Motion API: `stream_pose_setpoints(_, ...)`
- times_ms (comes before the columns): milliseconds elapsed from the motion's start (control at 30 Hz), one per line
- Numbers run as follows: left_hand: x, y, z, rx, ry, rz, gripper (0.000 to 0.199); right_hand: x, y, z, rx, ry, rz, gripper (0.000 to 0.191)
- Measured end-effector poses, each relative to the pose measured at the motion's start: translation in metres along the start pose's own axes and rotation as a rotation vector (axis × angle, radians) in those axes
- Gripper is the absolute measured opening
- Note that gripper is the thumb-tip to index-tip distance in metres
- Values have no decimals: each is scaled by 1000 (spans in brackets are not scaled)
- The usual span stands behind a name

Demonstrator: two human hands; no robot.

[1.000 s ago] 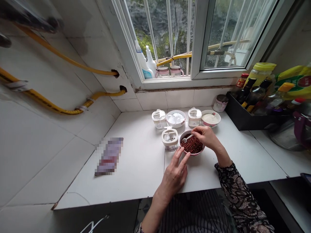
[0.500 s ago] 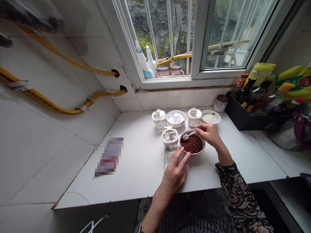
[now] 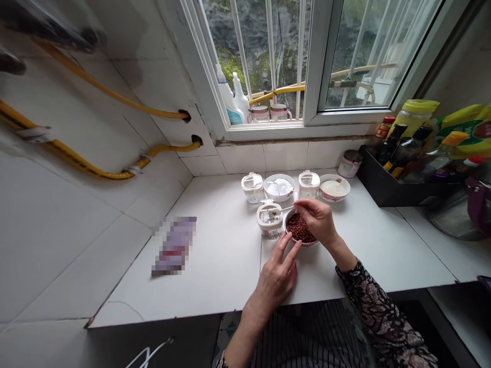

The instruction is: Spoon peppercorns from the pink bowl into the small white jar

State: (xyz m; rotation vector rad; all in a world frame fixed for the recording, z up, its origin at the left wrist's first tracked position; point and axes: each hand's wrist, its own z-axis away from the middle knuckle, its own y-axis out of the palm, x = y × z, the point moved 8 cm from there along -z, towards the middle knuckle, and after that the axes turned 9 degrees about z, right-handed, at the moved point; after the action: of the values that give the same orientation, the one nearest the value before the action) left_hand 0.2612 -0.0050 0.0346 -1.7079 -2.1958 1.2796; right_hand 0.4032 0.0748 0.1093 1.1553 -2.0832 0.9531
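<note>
My right hand (image 3: 316,220) pinches the thin handle of a small white spoon (image 3: 287,208). The spoon reaches left, and its tip with a few dark bits is over the top of a clear jar with a white rim (image 3: 269,221). Below my right hand, a bowl (image 3: 307,244) holds dark red grains like Sichuan peppercorns (image 3: 299,231); the hand hides its right side. With fingers spread, my left hand (image 3: 279,268) rests its fingertips on the bowl's near left rim. The jar stands beside the bowl, with some grains visible low inside.
Behind stand another clear jar (image 3: 252,188), a bowl of white powder or crystals (image 3: 279,187), a third jar (image 3: 309,184) and a bowl of off-white grains (image 3: 333,189). A black box of bottles (image 3: 391,189) is at right; a blurred purple packet (image 3: 175,246) lies left.
My right hand has moved left with the spoon, from over the bowl of grains to the front jar. My left hand stays at the bowl's rim.
</note>
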Motion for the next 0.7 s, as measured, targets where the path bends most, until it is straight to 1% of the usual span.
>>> stream_pose_setpoints(67, 0, 0, 0, 4, -1, -7, 69, 18, 6, 5, 38, -176, 87, 17)
stream_pose_setpoints(100, 1, 0, 0, 5, -3, -8, 69, 22, 5, 6, 39, -224, 117, 18)
stream_pose_setpoints(133, 1, 0, 0, 5, -3, -7, 69, 23, 1, 5, 22, -239, 141, 19)
stream_pose_setpoints(200, 0, 0, 0, -1, 0, -2, 68, 17, -13, 1, -47, -196, 186, 17)
stream_pose_setpoints(267, -1, -1, 0, -6, 1, 3, 68, 5, -27, -4, -89, -112, 228, 16)
stream_pose_setpoints(300, -1, -1, 0, -7, 1, 5, 68, -1, -32, -7, -74, -75, 239, 17)
stream_pose_setpoints(333, -1, -1, -1, -6, 0, 6, 68, -6, -33, -10, -30, -40, 249, 17)
stream_pose_setpoints(433, -2, -1, -1, -4, 0, 10, 67, -19, -32, -12, 95, 36, 304, 17)
stream_pose_setpoints(533, -1, -1, -1, -7, -1, 14, 66, -24, -23, -10, 190, 79, 358, 17)
stream_pose_setpoints(600, -1, -1, 0, -10, -1, 15, 65, -26, -18, -9, 226, 104, 368, 18)
stream_pose_setpoints(700, -1, -1, 0, -8, -2, 16, 65, -31, -16, -8, 237, 172, 358, 18)
